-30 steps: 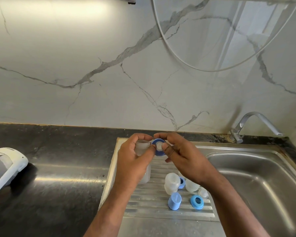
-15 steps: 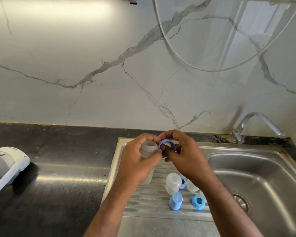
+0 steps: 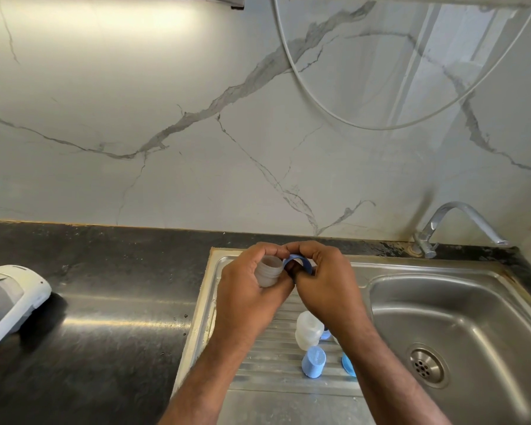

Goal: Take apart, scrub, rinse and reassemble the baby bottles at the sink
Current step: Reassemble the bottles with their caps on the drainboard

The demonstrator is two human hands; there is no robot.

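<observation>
— What is the left hand [image 3: 246,289] doing?

— Its fingers and thumb curl round a translucent bottle [image 3: 269,271], which it holds above the far left part of the ribbed drainboard [image 3: 258,369]. The bottle's threaded open neck points toward the other hand.

— And the right hand [image 3: 328,283]?

— It pinches a blue screw ring [image 3: 298,262] between thumb and fingertips, just beside the bottle's neck. The ring is tilted with its opening partly toward the camera. Whether ring and neck touch, I cannot tell; the fingers hide the joint.

— What lies on the drainboard itself?

— Near its middle, below the right wrist, stands a second translucent bottle [image 3: 308,329]. Just nearer the front edge sits a light blue cap [image 3: 313,361]. To the right of that, toward the basin side, a blue ring [image 3: 348,365] shows partly from under the right forearm. A small blue piece [image 3: 326,335] peeks out beside the second bottle; most of it is hidden.

— And around the drainboard?

— The steel basin [image 3: 472,308] lies along its right edge, with the drain strainer [image 3: 423,365] near the front. A chrome tap [image 3: 454,225] stands at the far right corner of the sink. Left of the sink runs a dark countertop [image 3: 89,302], and a white and grey object [image 3: 10,299] rests at its left edge, partly out of view. A white cable [image 3: 334,115] hangs in a loop against the marble wall [image 3: 135,118].
</observation>
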